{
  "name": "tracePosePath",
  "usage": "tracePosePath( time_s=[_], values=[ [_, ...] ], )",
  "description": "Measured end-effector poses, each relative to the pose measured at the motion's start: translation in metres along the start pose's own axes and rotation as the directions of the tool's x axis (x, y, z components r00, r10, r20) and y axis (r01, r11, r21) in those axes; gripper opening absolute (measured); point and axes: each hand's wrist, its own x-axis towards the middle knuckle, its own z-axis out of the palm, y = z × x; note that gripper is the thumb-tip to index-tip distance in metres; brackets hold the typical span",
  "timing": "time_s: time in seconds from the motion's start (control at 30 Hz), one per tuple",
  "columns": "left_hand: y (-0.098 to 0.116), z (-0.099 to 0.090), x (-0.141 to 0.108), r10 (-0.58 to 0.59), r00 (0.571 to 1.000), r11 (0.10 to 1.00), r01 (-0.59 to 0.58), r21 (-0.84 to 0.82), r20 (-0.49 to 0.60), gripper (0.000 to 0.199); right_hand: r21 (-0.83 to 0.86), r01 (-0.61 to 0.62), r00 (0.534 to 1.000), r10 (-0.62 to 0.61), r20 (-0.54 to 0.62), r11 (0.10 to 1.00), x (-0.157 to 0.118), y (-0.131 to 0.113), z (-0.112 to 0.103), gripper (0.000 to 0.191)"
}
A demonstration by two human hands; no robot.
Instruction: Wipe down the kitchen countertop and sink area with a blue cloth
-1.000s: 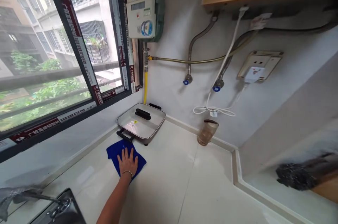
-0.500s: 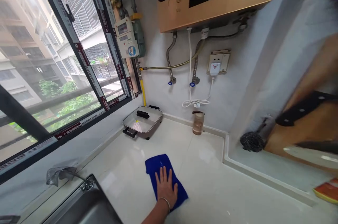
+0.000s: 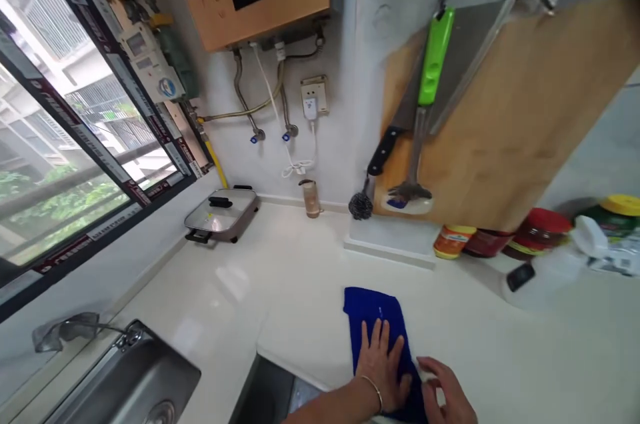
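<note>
A: What could go wrong from here?

B: I'd watch the thin royal-blue fabric cloth [image 3: 373, 307]. It lies under the left hand [image 3: 379, 367], sticking out ahead of the fingertips, on the glossy white countertop [image 3: 300, 291]. If the two hands pull different ways, it could ruck up between them.

A: Anything it might hit?

B: A wide sweep to the right could catch the white plastic bottle [image 3: 543, 277], ahead and well to the right of that hand, or the small orange-and-red jar with a label [image 3: 453, 242] in front of it. And if the cloth were dragged toward the body, it might slip over the counter's near edge, since that edge runs close by the left forearm.

A: How are the hands themselves?

B: The left is spread flat, palm down, fingers slightly parted, pressing on the cloth without gripping it; a thin bracelet [image 3: 374, 392] circles its wrist. The right hand [image 3: 447, 391] is just to its right, loosely curled, with a gap showing among the digits. Its fingertips are at the cloth's right border, but I can't tell whether they've hold of it.
</note>
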Motion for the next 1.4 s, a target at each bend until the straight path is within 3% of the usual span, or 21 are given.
tracePosePath(
  time_s=[0.1,0.2,0.33,0.43,0.53,0.6,0.7,0.83,0.97,1.13,1.27,1.4],
  values=[
    [0.042,0.028,0.004,0.165,0.986,0.982,-0.166,0.091,0.016,0.083,-0.102,0.087,0.996,-0.085,0.019,0.991,-0.003,0.018,-0.017,0.044],
    [0.067,0.044,0.004,0.291,0.956,0.939,-0.281,0.198,-0.022,0.087,-0.146,0.088,0.995,-0.081,0.058,0.985,-0.005,0.042,-0.023,0.049],
    [0.077,0.049,0.003,0.348,0.937,0.916,-0.332,0.225,-0.036,0.088,-0.116,0.005,0.996,0.005,0.085,0.993,-0.011,0.062,-0.023,0.052],
    [0.067,0.047,0.005,0.366,0.931,0.920,-0.364,0.147,0.016,0.082,-0.136,-0.013,0.998,0.020,0.052,0.991,-0.022,0.060,-0.022,0.055],
    [0.039,0.035,0.006,0.382,0.920,0.922,-0.385,0.027,0.090,0.069,-0.201,-0.050,0.994,0.069,0.089,0.978,-0.036,0.053,-0.018,0.062],
    [0.011,0.020,0.004,0.341,0.936,0.940,-0.338,-0.046,0.084,0.061,-0.232,-0.074,0.986,0.107,0.131,0.970,-0.045,0.052,-0.013,0.068],
    [-0.037,-0.008,-0.004,0.161,0.987,0.984,-0.159,-0.081,0.012,0.058,-0.291,-0.047,0.975,0.107,0.194,0.955,-0.059,0.058,-0.005,0.072],
    [-0.100,-0.038,-0.020,-0.043,0.997,0.997,0.040,-0.059,-0.059,0.055,-0.341,-0.010,0.966,0.097,0.241,0.940,-0.072,0.061,0.001,0.071],
    [-0.162,-0.059,-0.053,-0.200,0.969,0.979,0.190,-0.078,-0.143,0.055,-0.331,-0.033,0.951,0.132,0.279,0.943,-0.079,0.046,0.008,0.066],
    [-0.230,-0.084,-0.128,-0.410,0.880,0.912,0.397,-0.099,-0.240,0.055,-0.338,0.044,0.918,0.095,0.384,0.940,-0.078,0.011,0.041,0.071],
    [-0.251,-0.093,-0.190,-0.500,0.818,0.865,0.490,-0.112,-0.285,0.057,-0.283,0.164,0.883,-0.013,0.468,0.945,-0.082,-0.029,0.082,0.068],
    [-0.239,-0.085,-0.232,-0.525,0.797,0.850,0.510,-0.132,-0.299,0.057,-0.148,0.329,0.807,-0.196,0.556,0.933,-0.080,-0.071,0.131,0.063]
  ],
)
